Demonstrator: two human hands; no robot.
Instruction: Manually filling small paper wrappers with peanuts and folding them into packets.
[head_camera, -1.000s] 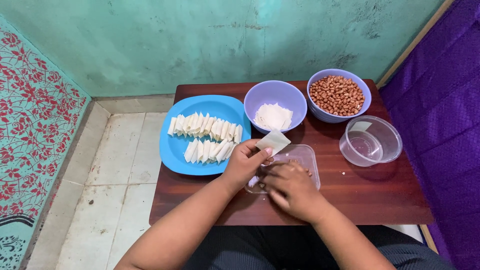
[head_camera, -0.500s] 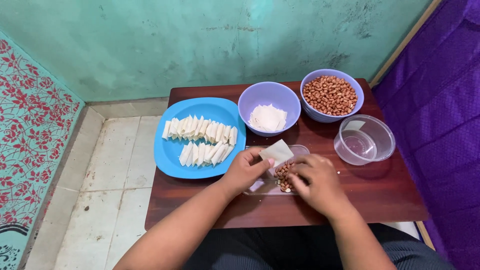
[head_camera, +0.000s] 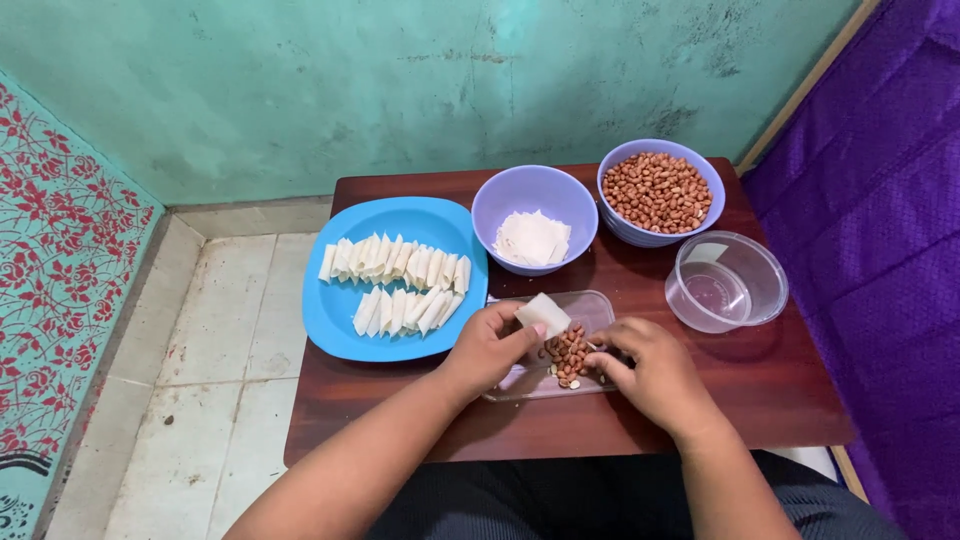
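Wrapper (head_camera: 543, 313) in left hand (head_camera: 487, 348), over peanuts (head_camera: 567, 354)

Beyond the hands, a scuffed teal wall (head_camera: 450, 80) closes the back of the room. The dark reddish-brown wooden desk (head_camera: 770, 390) stands on pale, stained floor tiles (head_camera: 190, 400). Left of the hands hangs a red-flowered turquoise panel (head_camera: 60, 260); right, purple quilted fabric (head_camera: 880, 220).

Table (head_camera: 760, 380): dark glossy wood. Plate (head_camera: 340, 310), two bowls (head_camera: 500, 205): smooth matt plastic. Round tub (head_camera: 740, 265), flat tray (head_camera: 590, 305): clear glossy plastic. Wrapper (head_camera: 543, 313) in left hand (head_camera: 490, 345): thin matt dough. Wall (head_camera: 400, 80): rough paint.
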